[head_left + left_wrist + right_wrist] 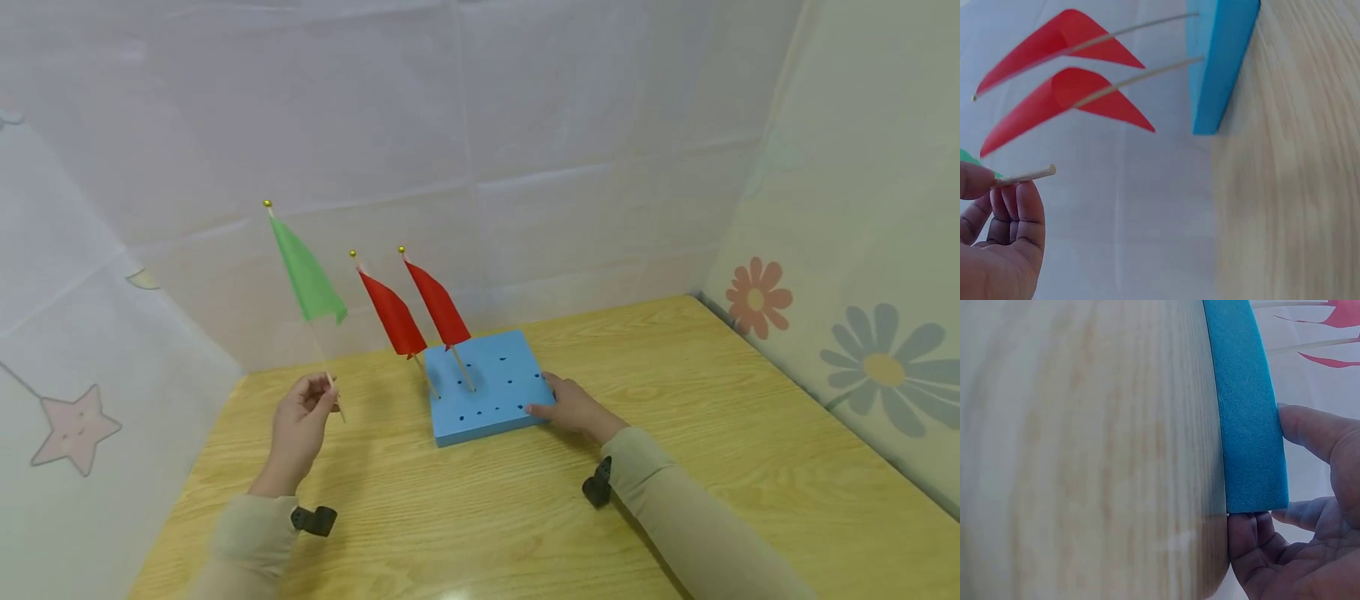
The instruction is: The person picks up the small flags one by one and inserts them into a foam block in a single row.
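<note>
My left hand (pixel 298 423) pinches the lower stick of a green flag (pixel 306 279) between thumb and fingers, left of a blue foam block (pixel 486 398). The stick's bare lower end shows in the left wrist view, apart from the block, and a gold ball tops it. My right hand (pixel 576 410) holds the block at its right edge, thumb on the top face and fingers against the side. Two red flags, a left one (pixel 392 315) and a right one (pixel 437 304), stand in holes on the block's left part, leaning left.
Several small dark holes dot the block's top. Under it lies a wood-grain table (pixel 450 508). A pale cloth wall (pixel 570 233) rises behind the table, and patterned side walls stand left and right. Both sleeves carry a black wrist camera (pixel 315 521).
</note>
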